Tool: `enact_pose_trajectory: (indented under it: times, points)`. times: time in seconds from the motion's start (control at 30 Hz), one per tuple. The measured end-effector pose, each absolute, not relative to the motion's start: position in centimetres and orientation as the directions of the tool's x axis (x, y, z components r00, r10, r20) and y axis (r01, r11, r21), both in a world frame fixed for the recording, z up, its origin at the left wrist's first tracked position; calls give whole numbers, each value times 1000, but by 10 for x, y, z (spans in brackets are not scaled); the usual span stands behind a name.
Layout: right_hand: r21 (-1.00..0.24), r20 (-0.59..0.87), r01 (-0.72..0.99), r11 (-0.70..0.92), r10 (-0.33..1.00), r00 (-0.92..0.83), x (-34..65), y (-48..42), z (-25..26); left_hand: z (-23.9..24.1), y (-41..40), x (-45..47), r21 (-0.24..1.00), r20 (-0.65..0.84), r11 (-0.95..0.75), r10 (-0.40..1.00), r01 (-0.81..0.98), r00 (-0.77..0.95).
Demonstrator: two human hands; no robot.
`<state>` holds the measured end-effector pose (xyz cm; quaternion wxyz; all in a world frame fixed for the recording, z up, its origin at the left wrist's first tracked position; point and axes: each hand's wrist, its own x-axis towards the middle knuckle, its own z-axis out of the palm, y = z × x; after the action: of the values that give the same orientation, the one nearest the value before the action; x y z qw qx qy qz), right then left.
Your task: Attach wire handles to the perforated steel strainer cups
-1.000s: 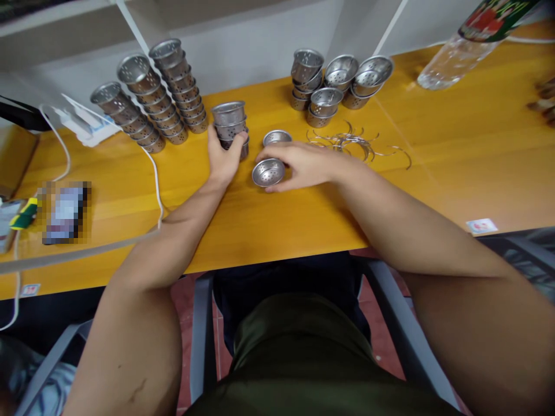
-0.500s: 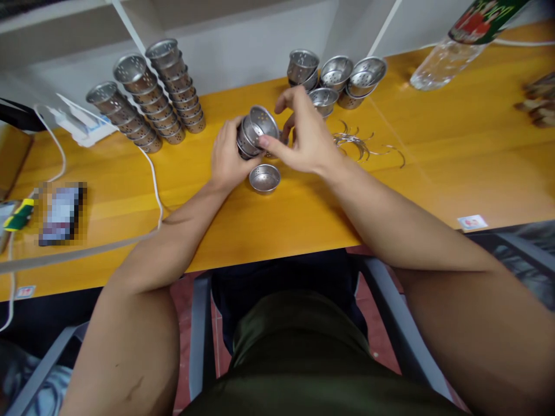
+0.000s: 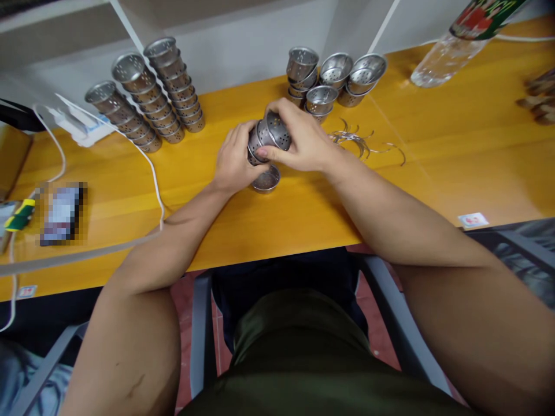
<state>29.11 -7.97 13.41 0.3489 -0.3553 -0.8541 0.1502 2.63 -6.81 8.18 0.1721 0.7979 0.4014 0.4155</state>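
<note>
My left hand (image 3: 236,159) is wrapped round a short stack of perforated metal cups (image 3: 256,144) held above the table. With thumb and fingers, my right hand (image 3: 299,136) grips the perforated metal cup (image 3: 276,132) at the stack's upper right end, tilted with its holed base showing. Whether that cup still sits inside the others I cannot tell. Just below my hands, a single metal cup (image 3: 266,180) stands on the table, partly covered by my left hand. Right of my right wrist lies a pile of thin curved metal wires (image 3: 353,143).
Tall leaning stacks of cups (image 3: 154,107) stand at the back left, near a white cable (image 3: 151,173). More cups (image 3: 336,69) stand at the back right. A plastic bottle (image 3: 451,58) is farther right. A phone (image 3: 63,214) lies on the left.
My right hand has closed over the end cup, which has turned from mouth up to base showing. Both hands and the held stack have shifted slightly right.
</note>
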Motion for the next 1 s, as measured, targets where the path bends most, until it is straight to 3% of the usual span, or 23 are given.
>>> enact_pose_trajectory:
  times: [0.23,0.6,0.77,0.9,1.0]
  points:
    - [-485,468,511,710,704,-535,299,-83,145,77,-72,29,660,544,-639,770,396,334]
    - [-542,489,520,660,751,-444,277,-96,137,90,-75,19,505,581,-702,706,502,404]
    - [-562,489,498,660,751,-443,283,-94,140,88,-76,22,582,583,-677,733,449,349]
    - [-546,516,469,694,720,-464,286,-91,141,88,-75,20,451,657,-767,631,456,412]
    - [-539,525,458,707,707,-473,288,-90,141,87,-71,16,445,649,-786,613,428,451]
